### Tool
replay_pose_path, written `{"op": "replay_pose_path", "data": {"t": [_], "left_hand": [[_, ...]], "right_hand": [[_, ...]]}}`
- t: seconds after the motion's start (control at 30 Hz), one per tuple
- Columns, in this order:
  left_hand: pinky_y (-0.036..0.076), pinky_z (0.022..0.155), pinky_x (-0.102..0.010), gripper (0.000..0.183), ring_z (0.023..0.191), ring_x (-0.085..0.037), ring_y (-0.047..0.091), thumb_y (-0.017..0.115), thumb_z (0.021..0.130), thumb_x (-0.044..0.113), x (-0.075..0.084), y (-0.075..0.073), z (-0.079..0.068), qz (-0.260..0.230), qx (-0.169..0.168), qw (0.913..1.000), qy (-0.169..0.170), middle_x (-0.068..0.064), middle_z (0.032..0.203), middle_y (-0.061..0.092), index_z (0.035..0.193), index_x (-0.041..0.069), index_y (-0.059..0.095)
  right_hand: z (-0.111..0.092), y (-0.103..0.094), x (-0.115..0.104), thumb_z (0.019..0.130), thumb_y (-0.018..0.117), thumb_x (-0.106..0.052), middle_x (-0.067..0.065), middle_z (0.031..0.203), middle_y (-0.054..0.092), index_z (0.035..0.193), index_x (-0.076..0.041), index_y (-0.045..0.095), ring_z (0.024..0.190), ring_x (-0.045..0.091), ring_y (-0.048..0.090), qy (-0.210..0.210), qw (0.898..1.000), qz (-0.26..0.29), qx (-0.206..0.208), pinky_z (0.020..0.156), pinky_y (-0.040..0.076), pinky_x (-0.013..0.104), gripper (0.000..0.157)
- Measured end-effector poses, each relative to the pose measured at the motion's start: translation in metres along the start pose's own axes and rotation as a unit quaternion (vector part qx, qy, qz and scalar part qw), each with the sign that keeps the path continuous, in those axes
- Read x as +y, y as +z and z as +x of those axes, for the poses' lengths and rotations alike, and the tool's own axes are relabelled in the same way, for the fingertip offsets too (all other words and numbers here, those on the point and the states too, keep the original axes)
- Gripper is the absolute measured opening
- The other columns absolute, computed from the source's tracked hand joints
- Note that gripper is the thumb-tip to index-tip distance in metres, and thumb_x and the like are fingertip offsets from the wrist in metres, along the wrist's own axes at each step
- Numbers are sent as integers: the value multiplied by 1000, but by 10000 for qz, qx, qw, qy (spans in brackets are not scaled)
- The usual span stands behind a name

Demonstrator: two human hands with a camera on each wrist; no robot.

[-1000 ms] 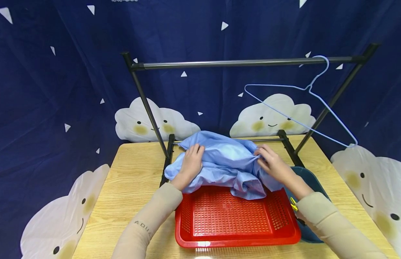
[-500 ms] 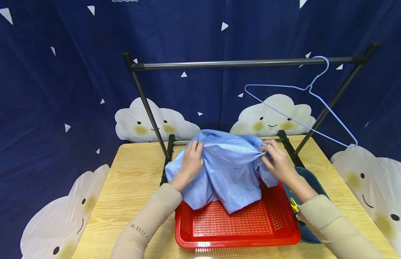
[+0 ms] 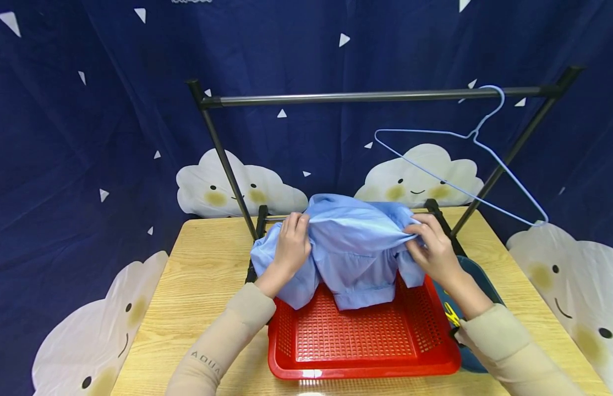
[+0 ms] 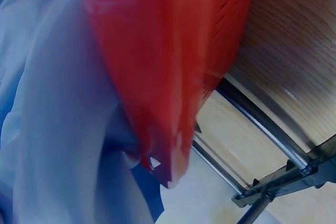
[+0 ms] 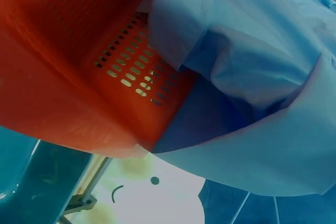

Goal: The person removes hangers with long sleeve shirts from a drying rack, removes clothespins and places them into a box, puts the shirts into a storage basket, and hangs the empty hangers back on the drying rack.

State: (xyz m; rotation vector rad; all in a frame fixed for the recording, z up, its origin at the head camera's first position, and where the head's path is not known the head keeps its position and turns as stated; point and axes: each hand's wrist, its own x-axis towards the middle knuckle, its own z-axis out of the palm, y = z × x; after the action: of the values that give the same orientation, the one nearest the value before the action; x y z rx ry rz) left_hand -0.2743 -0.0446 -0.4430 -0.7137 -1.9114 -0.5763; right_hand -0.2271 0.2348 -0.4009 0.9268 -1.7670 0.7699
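A light blue shirt (image 3: 356, 250) hangs between my two hands above the back of a red plastic basket (image 3: 353, 369). My left hand (image 3: 290, 247) grips it on the left, fingers bent over the cloth. On the other side my right hand (image 3: 435, 250) pinches a taut fold between thumb and fingers. The shirt's lower part droops into the basket. In the left wrist view the cloth (image 4: 63, 108) falls beside the basket's corner (image 4: 157, 77). Wide loose folds (image 5: 252, 150) fill much of the right wrist view, over the slotted basket wall (image 5: 131, 72). Neither wrist view shows fingertips.
A black garment rack (image 3: 346, 98) stands on the wooden table (image 3: 197, 269), behind the basket. One light blue hanger (image 3: 472, 135) hangs at its right end. A dark teal bin (image 3: 477, 275) with yellow items (image 3: 451, 314) sits right of the basket.
The bunched shirt has been spread out, its lower part dropping over the basket and then rising slightly. My right hand has moved a little right, pulling the upper fold tauter; the left stays nearly in place.
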Motion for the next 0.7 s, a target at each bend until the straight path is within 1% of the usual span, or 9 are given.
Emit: {"op": "replay_pose_path", "data": {"t": [0.23,0.43,0.57,0.7], "left_hand": [[41,68,-40,18,73,-31,47,45,77,-6,6,-10,1,-111,152,9996,189,-15,85,46,94,-3,48],[40,63,-38,10,69,-30,46,43,84,-2,12,-18,-1,-263,228,9988,344,-14,84,47,92,-2,48],[40,63,-37,10,68,-28,47,42,84,0,15,-22,-4,-301,206,9983,448,-13,82,47,91,-2,49],[40,63,-37,11,68,-28,46,42,83,0,19,-24,-9,-384,121,9977,549,-12,82,47,92,-1,48]], "right_hand": [[0,-3,-9,93,50,-22,22,84,54,76,3,54,78,31,52,-227,9994,42,260,88,38,12,31],[0,-8,-18,93,50,-20,22,79,53,73,4,52,72,29,51,-417,9982,126,401,83,38,12,31],[-1,-11,-25,92,49,-18,22,78,52,72,5,52,71,28,51,-488,9979,198,384,83,39,12,31],[-6,-14,-30,93,48,-18,23,77,53,72,5,52,73,25,51,-492,9980,335,213,86,38,11,31]]}}
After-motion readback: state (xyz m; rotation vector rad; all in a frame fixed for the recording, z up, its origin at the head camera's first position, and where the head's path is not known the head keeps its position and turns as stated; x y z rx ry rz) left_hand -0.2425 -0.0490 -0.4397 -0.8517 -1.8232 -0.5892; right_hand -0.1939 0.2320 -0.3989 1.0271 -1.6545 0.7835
